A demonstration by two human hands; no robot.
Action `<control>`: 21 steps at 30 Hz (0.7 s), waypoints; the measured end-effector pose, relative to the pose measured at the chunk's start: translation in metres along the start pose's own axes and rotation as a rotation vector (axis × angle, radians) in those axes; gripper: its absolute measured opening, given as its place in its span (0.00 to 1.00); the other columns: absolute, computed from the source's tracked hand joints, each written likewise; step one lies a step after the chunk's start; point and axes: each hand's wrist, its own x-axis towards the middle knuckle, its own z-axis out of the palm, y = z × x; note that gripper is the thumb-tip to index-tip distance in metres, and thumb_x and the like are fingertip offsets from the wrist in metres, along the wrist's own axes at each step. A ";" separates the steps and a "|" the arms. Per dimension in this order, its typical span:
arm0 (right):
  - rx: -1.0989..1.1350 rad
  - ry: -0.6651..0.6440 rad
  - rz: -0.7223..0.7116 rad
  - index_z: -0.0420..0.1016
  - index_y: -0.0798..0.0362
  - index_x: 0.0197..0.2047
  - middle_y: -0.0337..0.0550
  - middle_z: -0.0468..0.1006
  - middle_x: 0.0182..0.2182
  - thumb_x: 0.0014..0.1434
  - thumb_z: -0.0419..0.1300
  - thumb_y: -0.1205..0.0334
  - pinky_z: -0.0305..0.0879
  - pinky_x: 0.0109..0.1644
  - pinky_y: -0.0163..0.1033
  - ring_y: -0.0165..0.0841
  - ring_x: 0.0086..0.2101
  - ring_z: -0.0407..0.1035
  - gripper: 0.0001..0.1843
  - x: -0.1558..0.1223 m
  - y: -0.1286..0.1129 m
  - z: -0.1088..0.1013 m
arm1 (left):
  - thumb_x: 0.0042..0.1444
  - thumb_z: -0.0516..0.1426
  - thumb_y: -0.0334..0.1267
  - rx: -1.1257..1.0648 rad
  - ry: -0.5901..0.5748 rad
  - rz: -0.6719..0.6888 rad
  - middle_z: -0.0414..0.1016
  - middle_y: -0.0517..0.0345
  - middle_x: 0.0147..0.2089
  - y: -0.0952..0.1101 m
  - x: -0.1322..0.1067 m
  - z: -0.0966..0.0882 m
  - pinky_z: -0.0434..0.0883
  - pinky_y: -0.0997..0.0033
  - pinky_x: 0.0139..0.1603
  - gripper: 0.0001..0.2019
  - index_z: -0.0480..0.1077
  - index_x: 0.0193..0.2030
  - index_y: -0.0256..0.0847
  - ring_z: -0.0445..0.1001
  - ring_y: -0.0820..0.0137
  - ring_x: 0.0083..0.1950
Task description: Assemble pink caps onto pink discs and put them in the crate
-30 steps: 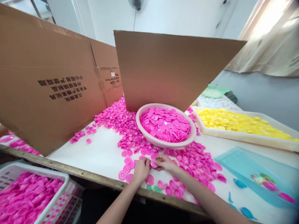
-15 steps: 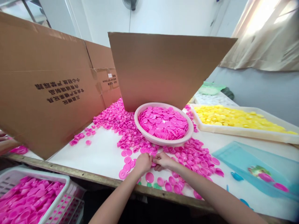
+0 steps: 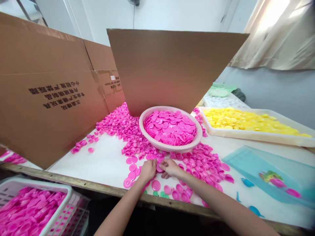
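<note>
Between my two hands is a round pink plastic disc (image 3: 159,166), held low over the table in front of a basin. My left hand (image 3: 148,170) is closed, its fingertips at the disc's left edge. From the other side, my right hand (image 3: 170,167) pinches the same disc. Any second part under the fingers is hidden. Loose pink discs (image 3: 127,183) lie left of my left hand. Small pink cups (image 3: 203,157) spread out to the right of my right hand. The pale pink basin (image 3: 157,144) just beyond is heaped with pink discs (image 3: 169,127).
Cardboard sheets (image 3: 177,68) stand behind the basin and at the left (image 3: 59,124). A white tray (image 3: 246,136) of yellow pieces and a blue translucent bin (image 3: 246,160) are on the right. A white basket (image 3: 67,200) of pink parts sits below the table edge (image 3: 108,188).
My fingers have parted slightly, so more of the pink disc's face shows between them. The whole view has shifted a little.
</note>
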 end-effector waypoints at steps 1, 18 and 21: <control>-0.042 0.009 -0.010 0.59 0.56 0.33 0.40 0.71 0.18 0.54 0.56 0.60 0.66 0.17 0.30 0.32 0.19 0.71 0.10 0.001 -0.001 0.002 | 0.57 0.35 0.51 0.006 0.004 0.004 0.72 0.48 0.27 0.001 -0.001 0.000 0.60 0.73 0.30 0.29 0.69 0.28 0.34 0.69 0.69 0.28; 0.027 -0.234 0.060 0.55 0.55 0.33 0.40 0.72 0.19 0.59 0.48 0.58 0.67 0.21 0.30 0.32 0.22 0.72 0.09 0.009 0.007 -0.005 | 0.56 0.33 0.54 -0.329 -0.143 -0.065 0.69 0.53 0.17 -0.010 -0.004 0.000 0.65 0.73 0.24 0.31 0.66 0.23 0.35 0.68 0.72 0.18; -0.025 -0.226 0.045 0.55 0.55 0.32 0.40 0.72 0.18 0.57 0.51 0.56 0.68 0.22 0.31 0.32 0.22 0.72 0.11 0.008 0.004 -0.003 | 0.56 0.35 0.54 -0.334 -0.130 -0.066 0.69 0.53 0.16 -0.010 -0.005 0.001 0.65 0.73 0.25 0.30 0.66 0.23 0.34 0.69 0.71 0.19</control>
